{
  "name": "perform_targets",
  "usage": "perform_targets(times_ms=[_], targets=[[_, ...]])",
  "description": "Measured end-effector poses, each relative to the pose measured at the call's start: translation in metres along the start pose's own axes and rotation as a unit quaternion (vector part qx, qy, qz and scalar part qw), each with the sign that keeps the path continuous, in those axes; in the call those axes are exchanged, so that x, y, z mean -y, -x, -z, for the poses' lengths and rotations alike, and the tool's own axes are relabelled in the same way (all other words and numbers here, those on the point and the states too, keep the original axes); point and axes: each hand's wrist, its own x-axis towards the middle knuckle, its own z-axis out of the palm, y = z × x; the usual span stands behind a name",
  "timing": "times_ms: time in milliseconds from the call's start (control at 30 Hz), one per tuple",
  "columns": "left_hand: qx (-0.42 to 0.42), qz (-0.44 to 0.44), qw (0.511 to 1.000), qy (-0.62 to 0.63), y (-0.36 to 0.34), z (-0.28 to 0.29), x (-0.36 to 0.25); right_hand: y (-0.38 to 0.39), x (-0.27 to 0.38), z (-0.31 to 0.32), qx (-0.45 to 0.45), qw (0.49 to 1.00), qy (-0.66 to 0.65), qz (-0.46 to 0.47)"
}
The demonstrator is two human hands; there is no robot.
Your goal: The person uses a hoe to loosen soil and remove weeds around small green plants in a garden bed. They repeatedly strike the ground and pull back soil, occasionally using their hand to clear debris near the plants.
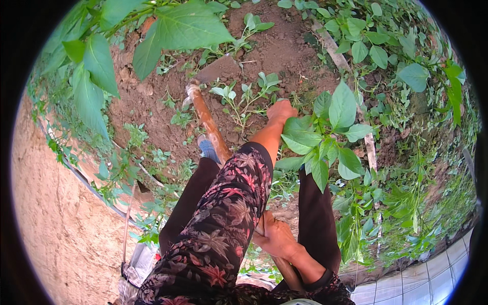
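My left hand (282, 110) reaches forward to the soil, its fingers curled closed beside a low leafy weed (245, 100). What the fingers hold, if anything, is hidden. My right hand (280, 239), close to my body, is wrapped round the wooden handle (207, 121) of a hoe. The handle slants forward and left, passing beneath my left sleeve. At its far end the flat metal hoe blade (217, 69) rests on the brown soil. Just right of my left hand stands a broad-leaved green plant (325, 134).
Large leaves (185, 28) hang close at the upper left. Dense greenery (376, 43) grows on the right, along a pale strip (370, 150). A dark hose (84, 180) borders the bare earth (56, 213) at left. My blue shoe (207, 148) stands beside the handle.
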Motion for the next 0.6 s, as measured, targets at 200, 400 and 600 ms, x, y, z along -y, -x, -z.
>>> perform_targets(times_ms=[200,400,600], targets=[[-0.02,0.03,0.975,0.22,-0.025,-0.009,-0.009,0.0,0.005,0.0,0.003,1.0,0.012,0.015],[-0.015,0.082,0.975,0.204,-0.04,-0.018,-0.027,0.0,-0.004,0.002,0.013,0.999,0.031,0.019],[-0.03,-0.2,0.976,-0.084,-0.091,-0.029,0.011,-0.001,0.007,0.006,0.036,0.999,0.004,0.001]])
